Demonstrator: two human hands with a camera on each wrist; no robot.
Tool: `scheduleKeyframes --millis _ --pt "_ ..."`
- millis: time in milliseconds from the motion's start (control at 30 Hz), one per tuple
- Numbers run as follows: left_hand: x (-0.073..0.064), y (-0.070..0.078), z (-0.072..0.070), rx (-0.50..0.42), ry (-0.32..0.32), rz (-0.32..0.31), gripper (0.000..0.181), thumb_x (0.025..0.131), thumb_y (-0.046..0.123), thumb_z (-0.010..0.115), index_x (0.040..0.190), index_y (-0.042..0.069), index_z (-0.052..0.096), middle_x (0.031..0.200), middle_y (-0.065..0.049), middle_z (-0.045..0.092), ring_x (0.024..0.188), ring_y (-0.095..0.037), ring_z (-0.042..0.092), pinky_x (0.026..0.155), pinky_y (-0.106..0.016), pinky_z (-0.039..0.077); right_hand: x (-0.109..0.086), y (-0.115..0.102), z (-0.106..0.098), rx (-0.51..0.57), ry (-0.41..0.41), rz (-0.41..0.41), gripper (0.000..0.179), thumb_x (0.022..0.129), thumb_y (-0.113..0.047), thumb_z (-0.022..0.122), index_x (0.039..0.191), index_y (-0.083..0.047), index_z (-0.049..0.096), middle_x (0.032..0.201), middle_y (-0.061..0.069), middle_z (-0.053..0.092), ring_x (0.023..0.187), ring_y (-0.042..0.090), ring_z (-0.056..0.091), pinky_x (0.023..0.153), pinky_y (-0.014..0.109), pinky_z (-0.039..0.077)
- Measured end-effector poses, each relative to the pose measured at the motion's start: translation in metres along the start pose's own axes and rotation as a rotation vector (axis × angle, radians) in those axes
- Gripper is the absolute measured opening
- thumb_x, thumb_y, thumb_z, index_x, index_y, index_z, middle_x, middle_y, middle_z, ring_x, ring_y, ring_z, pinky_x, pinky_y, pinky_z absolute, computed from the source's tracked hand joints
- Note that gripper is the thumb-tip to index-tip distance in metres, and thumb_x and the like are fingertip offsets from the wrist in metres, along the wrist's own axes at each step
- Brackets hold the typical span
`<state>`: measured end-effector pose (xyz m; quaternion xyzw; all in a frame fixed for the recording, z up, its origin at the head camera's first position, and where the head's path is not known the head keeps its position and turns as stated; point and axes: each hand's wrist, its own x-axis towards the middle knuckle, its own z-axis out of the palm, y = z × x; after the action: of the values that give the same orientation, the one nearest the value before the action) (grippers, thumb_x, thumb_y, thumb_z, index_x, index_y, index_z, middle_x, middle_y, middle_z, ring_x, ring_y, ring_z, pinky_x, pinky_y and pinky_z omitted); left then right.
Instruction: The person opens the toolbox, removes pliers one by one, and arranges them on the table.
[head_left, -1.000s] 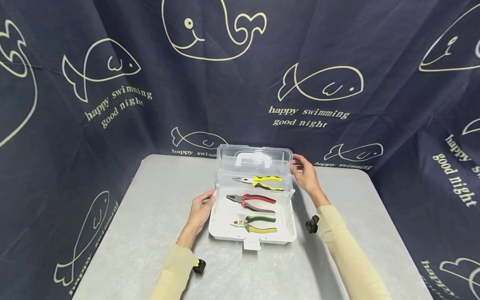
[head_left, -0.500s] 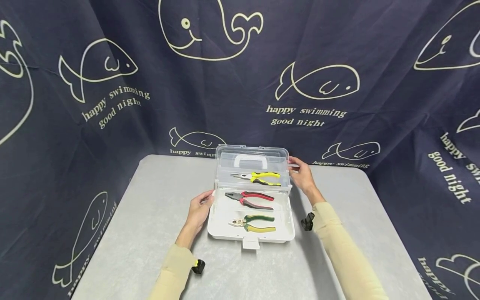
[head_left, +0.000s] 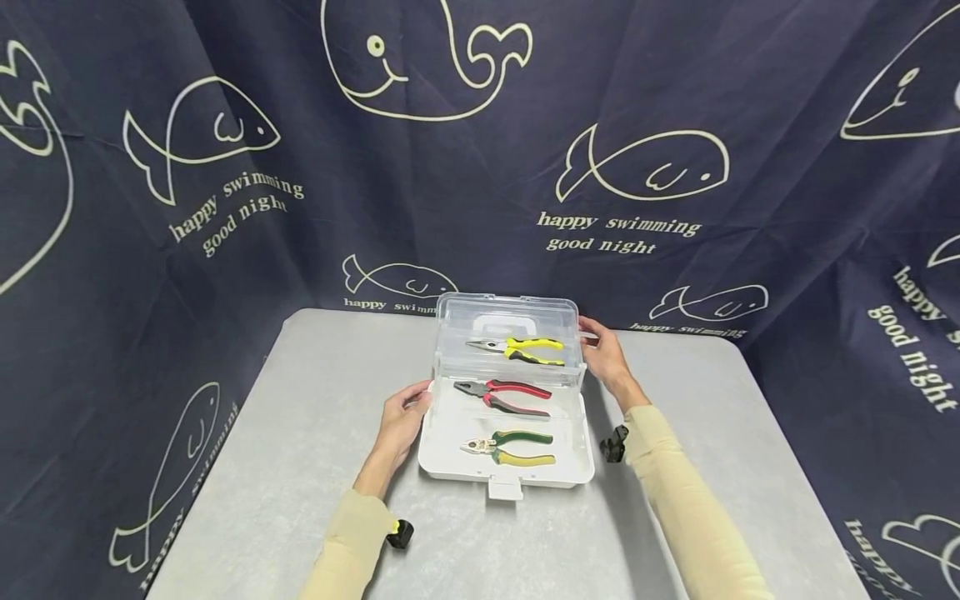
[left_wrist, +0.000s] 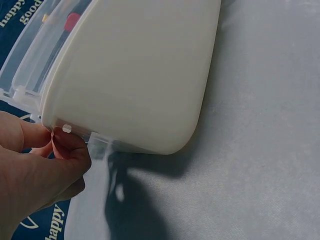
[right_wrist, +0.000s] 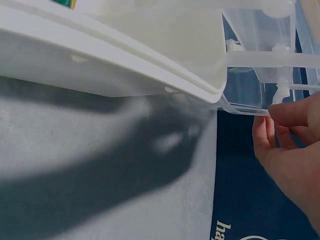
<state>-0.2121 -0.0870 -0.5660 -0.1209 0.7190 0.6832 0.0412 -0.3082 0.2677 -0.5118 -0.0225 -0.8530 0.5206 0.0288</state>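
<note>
A white toolbox (head_left: 435, 454) with a clear lid (head_left: 547, 312) tipped back stands on the table. Yellow-and-black needle-nose pliers (head_left: 525, 352) lie highest, on a clear tray. Red-and-black combination pliers (head_left: 510, 397) lie in the middle. Green-and-yellow pliers (head_left: 517, 448) lie nearest the front. At the box's left rear corner, my left hand (head_left: 400, 421) pinches the rim; in the left wrist view its thumb and fingertips meet there. My right hand (head_left: 609, 358) pinches the edge of the clear upper part at the right; several of its fingers (right_wrist: 270, 132) show below that edge.
The white front latch (head_left: 505, 488) hangs down over the grey table (head_left: 322, 400). Behind the table hangs a dark blue curtain (head_left: 487, 192) with fish drawings, close to the lid. A white handle (head_left: 506, 323) shows through the lid.
The lid has tilted farther back, and the clear tray with the needle-nose pliers has shifted backward. My right hand has moved slightly left with it; the left hand has stayed at its corner.
</note>
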Motion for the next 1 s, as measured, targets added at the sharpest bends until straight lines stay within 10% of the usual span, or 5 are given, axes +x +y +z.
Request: scheduleKeyframes --millis 633,1000 --pt "-0.0011 0.0011 -0.0014 0.006 0.007 -0.001 0.032 0.102 0.01 0.062 0.134 0.004 0.067 0.125 -0.013 0.062 0.113 -0.024 0.057 0.093 -0.031 0.05 0.0042 0.0031 0.003 0.048 -0.041 0.058 0.053 0.096 0.01 0.047 0.149 0.008 0.045 0.145 0.03 0.051 0.123 0.039 0.055 0.09 0.02 0.045" --pt "-0.0023 0.0013 0.0008 -0.017 0.006 0.013 0.031 0.103 0.007 0.061 0.133 0.002 0.067 0.122 -0.013 0.063 0.11 -0.024 0.058 0.088 -0.028 0.05 0.0059 0.0091 0.0058 0.037 -0.058 0.09 0.049 0.1 0.01 0.043 0.149 0.013 0.041 0.145 0.035 0.048 0.132 0.045 0.05 0.11 0.045 0.043"
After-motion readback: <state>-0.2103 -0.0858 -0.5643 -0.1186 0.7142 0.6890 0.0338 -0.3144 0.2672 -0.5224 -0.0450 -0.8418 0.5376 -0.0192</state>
